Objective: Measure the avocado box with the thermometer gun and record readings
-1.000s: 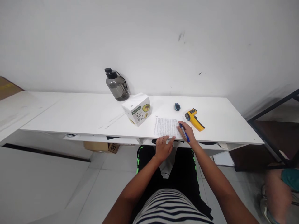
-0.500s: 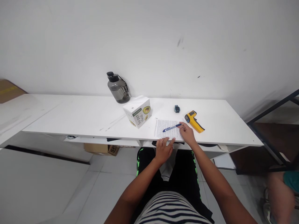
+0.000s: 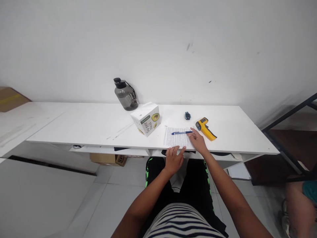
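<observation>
A sheet of paper [image 3: 170, 140] covered in handwriting lies near the front edge of the white desk [image 3: 81, 124]. Above it a blue pen [image 3: 178, 133] points left, almost level, its right end between the fingers of my right hand [image 3: 197, 140]. That hand is closed on the pen and rests over the paper's right side. My left hand [image 3: 174, 160] lies at the desk's front edge, fingers spread and fingertips at the paper's lower edge, holding nothing. Right of the paper is a yellow infrared thermometer [image 3: 207, 129]. Behind the paper sits a small dark watch [image 3: 187, 115].
A white box [image 3: 148, 124] with avocado pictures stands left of the paper. Farther back is a grey water bottle [image 3: 126, 97] by the wall. Cardboard boxes are at far left [image 3: 12, 99] and under the desk [image 3: 106, 159]. Another person's leg [image 3: 298, 205] shows at lower right.
The pen has turned from a slant, tip down toward the left, to nearly level, and its tip has risen on the page. My left hand stays in place.
</observation>
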Motion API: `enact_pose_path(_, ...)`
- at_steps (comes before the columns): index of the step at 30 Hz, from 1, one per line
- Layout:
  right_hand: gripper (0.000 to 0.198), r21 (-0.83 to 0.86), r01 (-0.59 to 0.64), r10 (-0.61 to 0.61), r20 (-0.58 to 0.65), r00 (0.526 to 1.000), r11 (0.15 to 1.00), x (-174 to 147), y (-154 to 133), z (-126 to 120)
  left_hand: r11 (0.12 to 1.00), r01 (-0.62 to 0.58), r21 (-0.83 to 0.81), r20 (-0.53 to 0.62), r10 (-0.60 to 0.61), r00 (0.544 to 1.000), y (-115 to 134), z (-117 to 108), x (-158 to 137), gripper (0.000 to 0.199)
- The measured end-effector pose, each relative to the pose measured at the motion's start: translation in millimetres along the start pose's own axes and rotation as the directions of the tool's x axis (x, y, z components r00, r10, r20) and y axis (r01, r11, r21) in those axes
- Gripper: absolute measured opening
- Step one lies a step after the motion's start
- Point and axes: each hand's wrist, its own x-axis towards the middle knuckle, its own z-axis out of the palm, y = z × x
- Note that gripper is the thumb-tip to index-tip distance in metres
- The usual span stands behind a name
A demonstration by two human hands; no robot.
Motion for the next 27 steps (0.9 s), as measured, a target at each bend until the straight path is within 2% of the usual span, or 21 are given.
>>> enact_pose_path(6, 0.045, 0.022, -0.01, 0.01, -0.01, 1.0, 1.0, -0.5, 1.9, 1.5, 1.0, -0.011, 0.018, 0.047, 0.011, 0.999, 5.1, -7.6, -1.2, 0.059)
enact_pose_path(15, 0.041, 0.074, -0.014, 0.018, -0.053, 0.998, 0.997, -5.0, 2.5, 2.2, 1.0, -0.005, 0.012, 0.066, 0.004, 0.998, 5.6, -10.5, -1.5, 0.06)
enact_pose_path(27, 0.04, 0.104, -0.014, 0.021, -0.073, 0.997, 0.994, -6.1, 3.4, 3.0, 1.0, -0.03, 0.005, 0.061, 0.03, 0.998, 1.8, -3.3, -8.1, 0.064)
